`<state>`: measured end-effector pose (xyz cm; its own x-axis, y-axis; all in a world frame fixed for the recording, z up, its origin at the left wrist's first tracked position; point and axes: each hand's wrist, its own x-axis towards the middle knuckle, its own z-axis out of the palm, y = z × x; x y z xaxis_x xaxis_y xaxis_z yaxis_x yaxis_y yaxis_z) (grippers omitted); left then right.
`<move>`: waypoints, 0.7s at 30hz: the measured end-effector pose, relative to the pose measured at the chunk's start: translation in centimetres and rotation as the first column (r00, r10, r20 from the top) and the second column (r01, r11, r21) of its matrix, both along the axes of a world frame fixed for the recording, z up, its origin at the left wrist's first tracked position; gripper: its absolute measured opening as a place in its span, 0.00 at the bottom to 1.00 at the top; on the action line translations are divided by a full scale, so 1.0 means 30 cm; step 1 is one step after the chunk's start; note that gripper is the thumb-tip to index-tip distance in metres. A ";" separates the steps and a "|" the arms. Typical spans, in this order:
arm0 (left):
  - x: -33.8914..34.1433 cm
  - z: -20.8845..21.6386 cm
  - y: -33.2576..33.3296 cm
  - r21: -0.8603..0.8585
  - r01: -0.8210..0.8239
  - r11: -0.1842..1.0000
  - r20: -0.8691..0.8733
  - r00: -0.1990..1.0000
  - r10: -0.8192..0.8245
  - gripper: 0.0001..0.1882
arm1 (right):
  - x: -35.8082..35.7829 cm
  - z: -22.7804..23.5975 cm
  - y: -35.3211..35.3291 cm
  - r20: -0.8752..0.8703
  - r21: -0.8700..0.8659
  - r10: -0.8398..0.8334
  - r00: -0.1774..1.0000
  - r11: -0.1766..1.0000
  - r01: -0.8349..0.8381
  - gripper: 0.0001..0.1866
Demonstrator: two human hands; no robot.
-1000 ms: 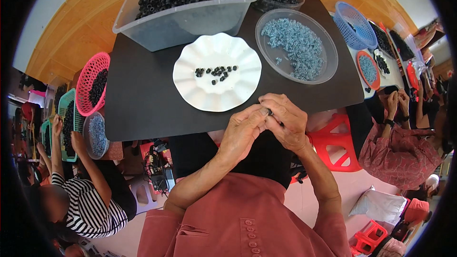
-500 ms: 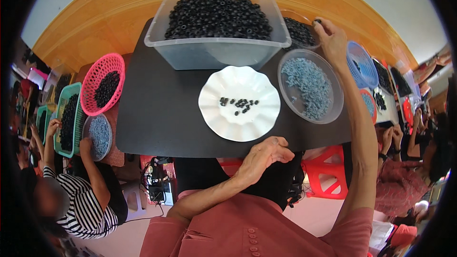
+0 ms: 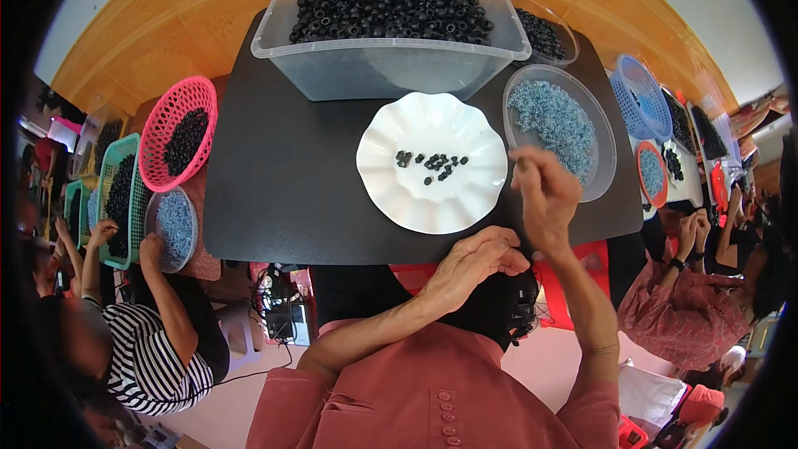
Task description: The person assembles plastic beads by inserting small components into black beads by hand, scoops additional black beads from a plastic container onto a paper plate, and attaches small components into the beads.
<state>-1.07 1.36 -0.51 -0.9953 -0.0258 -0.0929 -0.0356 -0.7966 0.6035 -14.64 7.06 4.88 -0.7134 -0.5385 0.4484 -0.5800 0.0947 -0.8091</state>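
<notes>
My right hand is closed in a pinch between the white plate and the bowl of blue pieces; a small dark spot shows at its fingertips, too small to name. Just off the table's front edge, my left hand has its fingers curled together, and what they hold, if anything, is hidden. On the scalloped white plate lies a small group of black pieces. Tiny light-blue pieces fill part of a clear round bowl. Behind it sits another clear bowl with black ring-shaped pieces.
A large clear bin of black rings stands at the back of the dark table. At left, a person in a striped top works beside a pink basket and a green basket. More people sit at right near a blue basket.
My right hand has come back from the far bowl of black rings toward me, stopping beside the plate. My left hand has shifted slightly right. The view has tilted a little.
</notes>
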 end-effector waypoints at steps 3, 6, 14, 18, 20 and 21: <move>0.023 0.009 -0.003 0.012 0.008 1.000 0.016 1.000 -0.009 0.15 | 0.046 -0.062 0.045 0.118 -0.034 0.049 0.992 0.998 -0.046 0.07; 0.072 0.031 -0.023 -0.053 0.005 0.999 0.047 0.999 -0.002 0.14 | 0.047 -0.107 0.045 0.219 -0.090 0.082 0.972 0.994 -0.064 0.07; 0.143 0.257 -0.202 -0.868 -0.233 0.439 -0.107 0.950 0.293 0.09 | 0.011 -0.024 -0.034 -0.294 0.033 0.079 0.952 0.997 -0.073 0.05; 0.017 0.224 -0.331 -0.925 -0.358 -0.124 -0.379 0.869 0.319 0.10 | -0.009 -0.001 -0.129 -0.508 0.415 0.280 0.815 0.908 -0.053 0.05; -0.021 0.196 -0.358 -0.914 -0.274 -0.300 -0.363 0.882 0.301 0.12 | -0.024 -0.017 -0.160 -0.514 0.486 0.309 0.800 0.874 -0.024 0.04; -0.030 0.182 -0.364 -0.909 -0.279 -0.308 -0.372 0.877 0.303 0.12 | -0.032 -0.027 -0.171 -0.531 0.516 0.335 0.778 0.856 -0.017 0.04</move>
<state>-1.98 -9.56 4.95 -0.8298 -0.3775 0.4111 -0.0446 0.7790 0.6254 -15.58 1.93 4.07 -0.2650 -0.8763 0.4024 -0.9608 0.2046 -0.1872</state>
